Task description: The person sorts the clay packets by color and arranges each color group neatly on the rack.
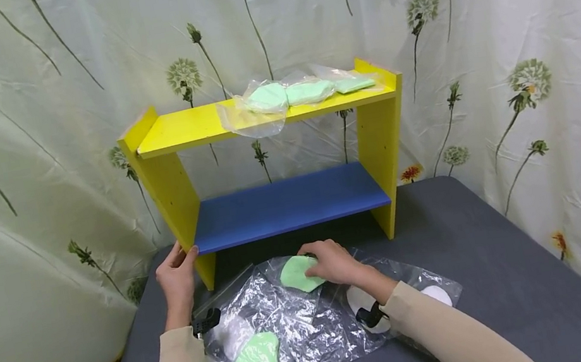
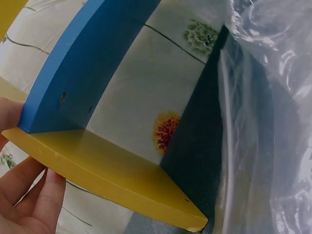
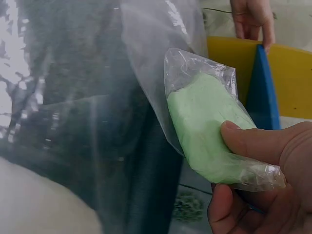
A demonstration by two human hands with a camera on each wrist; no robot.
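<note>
My left hand (image 1: 176,283) grips the front edge of the yellow side panel (image 1: 164,189) of a small shelf unit, where the blue shelf (image 1: 289,205) meets it. In the left wrist view the thumb lies at the blue board's end and the fingers bend round the panel's edge. My right hand (image 1: 336,263) pinches a light green lump of modelling clay (image 3: 204,131) in a small clear wrapper, thumb on top and fingers beneath. This clay is held in front of the unit, over clear plastic bags (image 1: 323,342) on the table.
Several wrapped green pieces (image 1: 307,92) lie along the yellow top shelf (image 1: 189,124). Another green piece (image 1: 257,358) sits on the left bag. White pieces (image 1: 436,295) show at the right bag. A dark grey cloth (image 1: 487,250) covers the table; a flowered curtain (image 1: 532,38) hangs behind.
</note>
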